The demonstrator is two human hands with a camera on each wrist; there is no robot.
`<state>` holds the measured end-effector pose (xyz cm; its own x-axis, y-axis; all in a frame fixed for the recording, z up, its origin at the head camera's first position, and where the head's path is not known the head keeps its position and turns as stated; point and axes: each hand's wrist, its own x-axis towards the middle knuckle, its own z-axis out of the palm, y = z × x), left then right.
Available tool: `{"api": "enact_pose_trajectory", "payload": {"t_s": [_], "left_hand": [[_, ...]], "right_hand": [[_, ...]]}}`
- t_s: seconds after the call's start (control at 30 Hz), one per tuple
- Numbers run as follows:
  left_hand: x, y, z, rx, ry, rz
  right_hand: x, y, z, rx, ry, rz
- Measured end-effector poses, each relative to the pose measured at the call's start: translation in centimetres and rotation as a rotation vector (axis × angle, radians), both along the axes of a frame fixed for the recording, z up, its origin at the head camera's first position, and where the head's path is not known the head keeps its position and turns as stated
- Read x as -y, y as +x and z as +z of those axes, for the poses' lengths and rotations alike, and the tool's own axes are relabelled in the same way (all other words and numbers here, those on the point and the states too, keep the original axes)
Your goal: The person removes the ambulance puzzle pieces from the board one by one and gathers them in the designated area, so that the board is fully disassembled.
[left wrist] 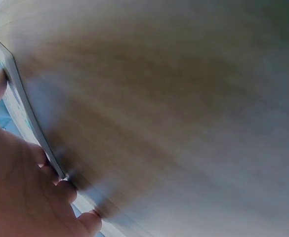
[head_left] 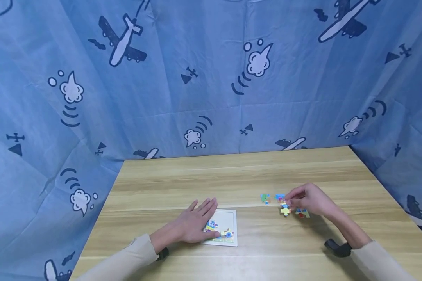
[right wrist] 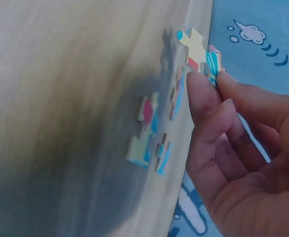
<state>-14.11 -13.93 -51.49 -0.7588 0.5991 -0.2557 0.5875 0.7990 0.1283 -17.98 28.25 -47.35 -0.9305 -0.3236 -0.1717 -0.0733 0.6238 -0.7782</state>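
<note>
The left hand (head_left: pixel 192 225) lies flat with its fingers out straight, on the left side of a white board (head_left: pixel 235 228). Its thumb reaches over some bright bits of picture low on the board. The board sits on the wood surface (head_left: pixel 168 187), between the two arms. The right hand (head_left: pixel 313 200) pinches a yellow piece (right wrist: pixel 194 47) with its thumb and fingertips, up off the surface. Near that hand, three more pieces lie flat: a green one (head_left: pixel 265 198), a blue one (head_left: pixel 279 196) and one with red on it (head_left: pixel 303 214). Behind is a blue cloth (head_left: pixel 218 89) with planes and puffy clouds.
</note>
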Motion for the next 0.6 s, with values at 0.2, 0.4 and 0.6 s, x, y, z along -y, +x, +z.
{"api": "enact_pose_trajectory", "payload": {"t_s": [0.2, 0.4, 0.6], "left_hand": [[0.07, 0.1, 0.04, 0.017, 0.009, -0.005], [0.13, 0.1, 0.16, 0.013, 0.015, -0.008], [0.12, 0.09, 0.19, -0.001, 0.013, -0.009]], "right_hand": [[0.09, 0.22, -0.55, 0.016, 0.018, -0.008], [0.55, 0.14, -0.86, 0.0, 0.053, -0.01], [0.72, -0.08, -0.83, -0.031, 0.103, 0.019]]}}
